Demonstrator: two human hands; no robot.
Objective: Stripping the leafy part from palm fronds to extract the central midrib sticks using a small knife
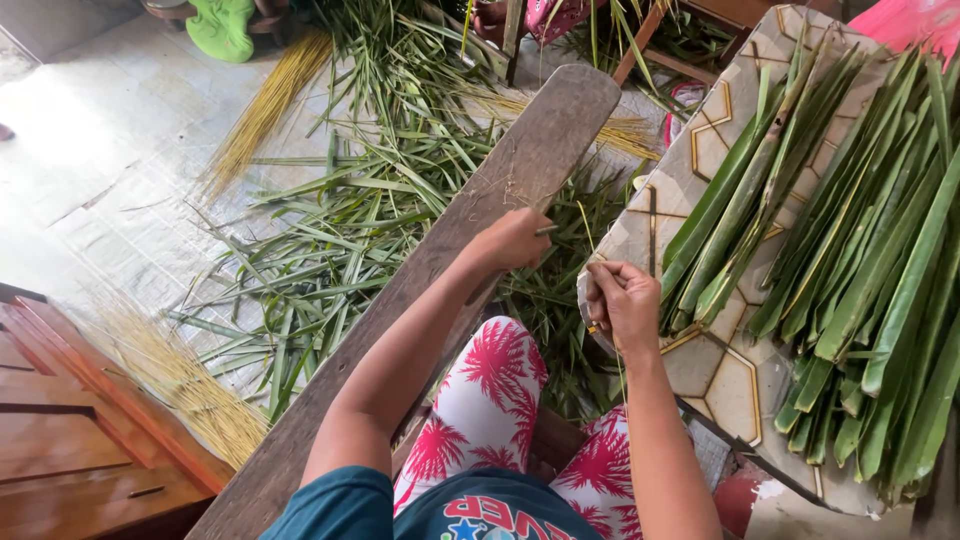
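Floor, left edge: yellow midrib bundle [185,385]. Floor, centre: loose green leaf strips [330,240]. Long wooden plank [420,290] running diagonally. Left hand [512,240], grip closed on a small blade handle [546,231], resting on the plank. Thin leaf midrib [590,240] between both hands. Right hand [625,300], grip pinched on the midrib's lower part, beside the patterned board [725,370] carrying stacked green leaves [870,260].

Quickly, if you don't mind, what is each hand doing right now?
Left hand: closed on a thin leaf midrib.
Right hand: closed, pinching the same midrib.
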